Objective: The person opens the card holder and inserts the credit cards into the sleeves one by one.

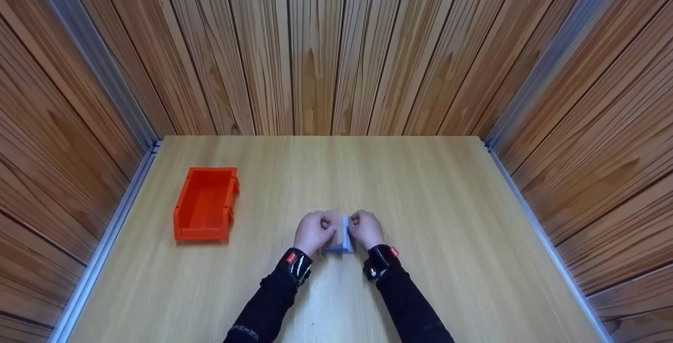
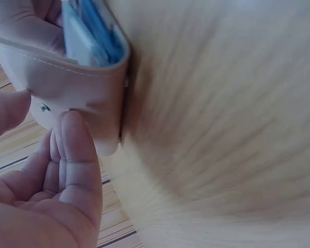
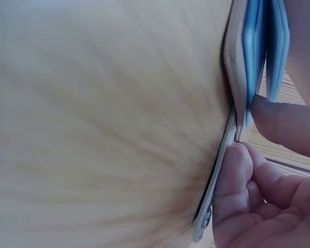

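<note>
A small pinkish-beige card holder (image 2: 72,85) with blue clear sleeves (image 2: 95,36) stands opened on the table between both hands. Its front cover is raised and carries a metal snap (image 2: 44,107). At the cover, my left hand (image 1: 314,231) has curled fingers, thumb and fingertip touching it close to the snap. The right hand (image 1: 366,228) pinches the opposite edge of the holder, thumb against the sleeves and fingers below. A strap with a snap stud (image 3: 206,217) extends past the right fingers. The sleeves' contents cannot be made out.
An orange-red open bin (image 1: 206,203) stands on the left part of the wooden table (image 1: 420,185). Wood-plank walls (image 1: 315,48) enclose the back and both sides, with metal rails (image 1: 547,238) along the table's side edges.
</note>
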Demonstrator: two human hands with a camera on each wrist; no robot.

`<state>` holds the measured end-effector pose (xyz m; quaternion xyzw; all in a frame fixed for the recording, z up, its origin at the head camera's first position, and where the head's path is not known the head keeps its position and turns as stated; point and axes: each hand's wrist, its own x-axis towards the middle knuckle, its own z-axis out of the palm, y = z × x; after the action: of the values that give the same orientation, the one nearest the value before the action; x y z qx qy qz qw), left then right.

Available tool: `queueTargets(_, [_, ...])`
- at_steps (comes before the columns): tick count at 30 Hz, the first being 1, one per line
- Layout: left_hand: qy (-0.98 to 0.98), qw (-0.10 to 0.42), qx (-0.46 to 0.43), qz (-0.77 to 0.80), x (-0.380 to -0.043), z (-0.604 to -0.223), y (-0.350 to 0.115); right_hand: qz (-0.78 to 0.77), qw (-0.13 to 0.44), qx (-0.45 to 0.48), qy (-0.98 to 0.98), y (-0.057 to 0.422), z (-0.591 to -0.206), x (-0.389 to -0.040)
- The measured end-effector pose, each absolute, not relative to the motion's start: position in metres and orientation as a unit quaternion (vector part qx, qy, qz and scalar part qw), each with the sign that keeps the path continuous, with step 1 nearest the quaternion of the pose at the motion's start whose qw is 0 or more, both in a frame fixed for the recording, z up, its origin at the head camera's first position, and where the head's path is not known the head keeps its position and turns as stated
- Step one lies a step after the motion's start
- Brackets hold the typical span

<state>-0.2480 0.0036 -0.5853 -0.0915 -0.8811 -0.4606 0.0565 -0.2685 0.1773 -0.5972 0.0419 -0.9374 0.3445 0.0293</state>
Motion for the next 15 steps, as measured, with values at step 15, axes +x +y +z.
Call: queueTargets(15, [-0.912,0.077,-0.109,-0.388,-0.2438,-0.5888,0.0111,0.325,0.043,0.056,-0.943,0.1780,-0.5992,-0.2698])
